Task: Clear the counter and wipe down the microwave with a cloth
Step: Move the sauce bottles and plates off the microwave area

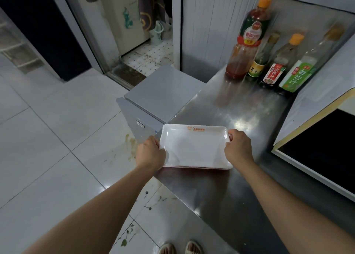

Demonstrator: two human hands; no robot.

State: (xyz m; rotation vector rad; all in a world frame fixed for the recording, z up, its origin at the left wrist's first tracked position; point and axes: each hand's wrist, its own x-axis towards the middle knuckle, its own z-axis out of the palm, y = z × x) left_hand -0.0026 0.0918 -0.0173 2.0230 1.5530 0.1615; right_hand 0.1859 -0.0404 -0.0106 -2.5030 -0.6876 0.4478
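Observation:
A white rectangular tray (194, 148) with an orange logo on its far rim lies at the left edge of the steel counter (221, 192), seemingly stacked on another tray. My left hand (149, 154) grips its left side and my right hand (239, 147) grips its right side, fingers curled over the rim. The microwave (322, 150), white-framed with a dark door, stands on the counter at the right. No cloth is in view.
Several sauce bottles (247, 42) stand in a row at the counter's back against the wall. A small grey cabinet (159, 94) sits left of the counter. The tiled floor (57, 138) carries stains and scraps. A doorway opens at the back.

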